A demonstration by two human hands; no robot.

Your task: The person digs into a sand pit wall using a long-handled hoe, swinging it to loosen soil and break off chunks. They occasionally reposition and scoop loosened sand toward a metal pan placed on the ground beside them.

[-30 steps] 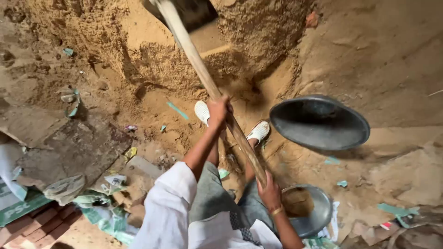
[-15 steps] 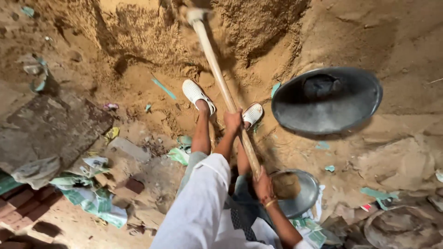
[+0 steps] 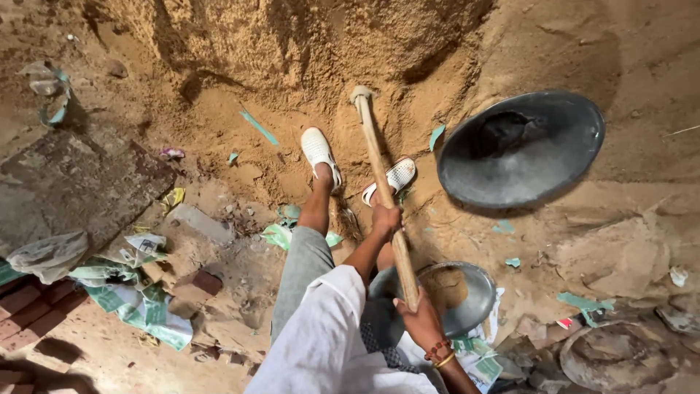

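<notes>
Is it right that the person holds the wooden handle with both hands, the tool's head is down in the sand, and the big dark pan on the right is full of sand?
Not quite. The head view shows the big dark pan empty. Both hands, left and right, do grip the wooden handle, its head in the sand.

tool head (image 3: 361, 93) buried in sand (image 3: 306, 51), right forearm cut off below

Sandy ground (image 3: 642, 44), sand heap (image 3: 306, 44), two metal pans (image 3: 521, 149), bricks (image 3: 29, 306), torn sacks (image 3: 135, 306), rubble

dark metal pan (image 3: 521, 149), bricks (image 3: 22, 306), crumpled sacks (image 3: 135, 306)
</notes>
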